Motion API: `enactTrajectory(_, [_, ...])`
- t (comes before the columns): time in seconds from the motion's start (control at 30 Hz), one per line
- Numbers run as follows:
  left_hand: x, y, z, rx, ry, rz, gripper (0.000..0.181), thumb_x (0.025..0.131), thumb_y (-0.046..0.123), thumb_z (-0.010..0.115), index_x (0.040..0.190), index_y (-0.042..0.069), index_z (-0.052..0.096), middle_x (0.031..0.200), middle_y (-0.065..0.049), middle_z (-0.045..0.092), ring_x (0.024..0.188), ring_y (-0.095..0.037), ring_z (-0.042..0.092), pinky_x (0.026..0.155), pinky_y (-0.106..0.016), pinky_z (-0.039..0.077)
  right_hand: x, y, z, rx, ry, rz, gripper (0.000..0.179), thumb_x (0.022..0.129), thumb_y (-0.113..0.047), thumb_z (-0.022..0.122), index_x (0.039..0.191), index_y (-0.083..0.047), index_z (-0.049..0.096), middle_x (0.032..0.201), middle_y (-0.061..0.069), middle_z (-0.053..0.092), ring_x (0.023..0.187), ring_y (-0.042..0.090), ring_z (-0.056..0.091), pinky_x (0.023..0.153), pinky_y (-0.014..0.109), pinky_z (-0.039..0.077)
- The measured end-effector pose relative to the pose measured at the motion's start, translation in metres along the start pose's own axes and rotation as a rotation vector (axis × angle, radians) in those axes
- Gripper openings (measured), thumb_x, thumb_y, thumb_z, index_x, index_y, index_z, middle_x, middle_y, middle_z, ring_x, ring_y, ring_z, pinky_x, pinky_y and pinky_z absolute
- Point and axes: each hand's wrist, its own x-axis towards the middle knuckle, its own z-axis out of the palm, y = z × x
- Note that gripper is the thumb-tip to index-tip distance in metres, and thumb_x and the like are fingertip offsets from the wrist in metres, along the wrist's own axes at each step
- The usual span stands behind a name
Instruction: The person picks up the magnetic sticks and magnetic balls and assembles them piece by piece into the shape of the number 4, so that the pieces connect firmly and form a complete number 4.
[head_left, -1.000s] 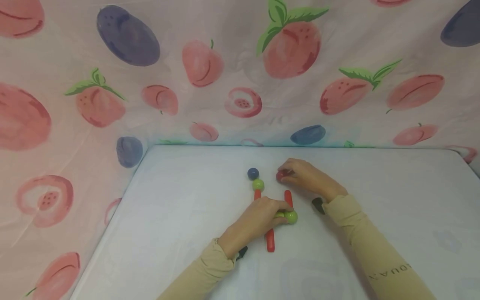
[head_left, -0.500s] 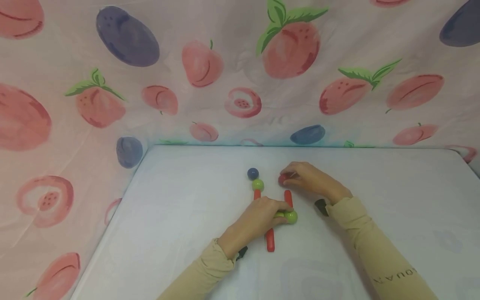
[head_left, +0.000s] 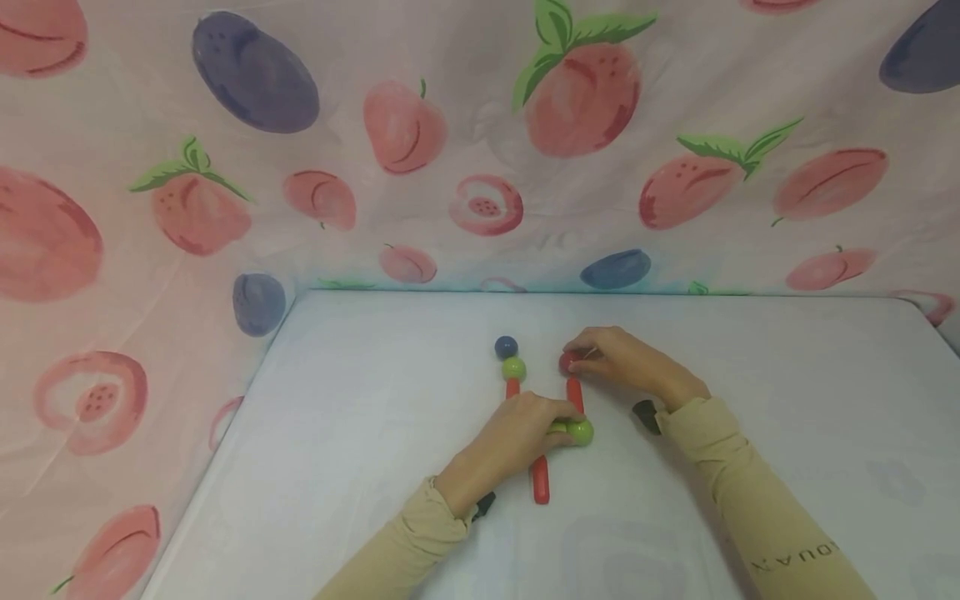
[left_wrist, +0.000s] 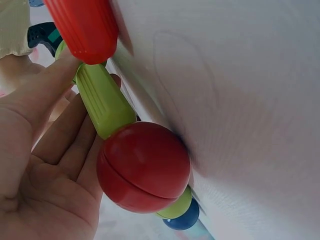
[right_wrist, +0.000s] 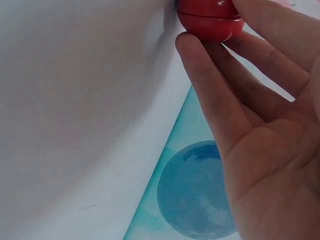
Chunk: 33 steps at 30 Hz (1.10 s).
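My left hand [head_left: 521,437] pinches a green ball [head_left: 582,432], thumb and forefinger on either side where a green ribbed rod [left_wrist: 104,97] meets it. The rod's other end joins a red ball [left_wrist: 145,167], which the hand hides in the head view. A red rod [head_left: 574,396] points away from the green ball. At its far tip my right hand [head_left: 630,362] pinches another red ball [head_left: 567,362] between thumb and fingers. Left of this, a red rod [head_left: 541,482] lies near the wrist, and another red rod [head_left: 513,388] leads to a second green ball [head_left: 513,368].
A blue ball [head_left: 506,347] sits beyond the second green ball, close against it. All pieces lie on a white tabletop [head_left: 375,375]. Behind and to the left hangs a fruit-patterned cloth [head_left: 480,125]. Dark wrist cameras show under both cuffs.
My right hand has brought its red ball toward me, from beyond the right red rod to that rod's tip. That rod and the pinched green ball have shifted very slightly. My left hand stays in place.
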Motion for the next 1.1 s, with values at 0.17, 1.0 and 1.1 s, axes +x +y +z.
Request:
enactTrajectory(0.17, [0.0001,0.0000,0.0002,-0.006,0.000,0.001,0.030,0.085,0.019,0.079,0.115,0.017,0.075,0.101,0.008,0.075,0.082,-0.001,0.060,0.083,-0.011,0.049,-0.0012,-0.0016,0.0008,0.012,-0.003,0.031,0.034,0.091,-0.016,0.072,0.121,-0.001,0.068,0.117,0.010,0.071,0.116,0.031,0.063,0.101,0.049,0.050])
enactTrajectory(1.0, [0.0000,-0.0008,0.0011,-0.006,0.011,-0.007,0.029,0.085,0.021,0.079,0.114,0.018,0.075,0.099,0.009,0.075,0.081,0.000,0.060,0.083,-0.011,0.050,-0.0038,-0.0072,0.0016,-0.004,-0.007,0.009,0.033,0.091,-0.015,0.072,0.120,0.000,0.069,0.115,0.010,0.071,0.113,0.030,0.064,0.099,0.048,0.051])
enactTrajectory(1.1, [-0.0001,-0.0012,0.0007,-0.012,0.009,-0.010,0.029,0.085,0.021,0.079,0.114,0.018,0.075,0.100,0.010,0.075,0.081,0.000,0.059,0.083,-0.011,0.050,-0.0040,-0.0054,0.0031,-0.006,0.002,0.010,0.033,0.091,-0.016,0.072,0.120,0.000,0.068,0.115,0.011,0.071,0.112,0.030,0.064,0.099,0.048,0.051])
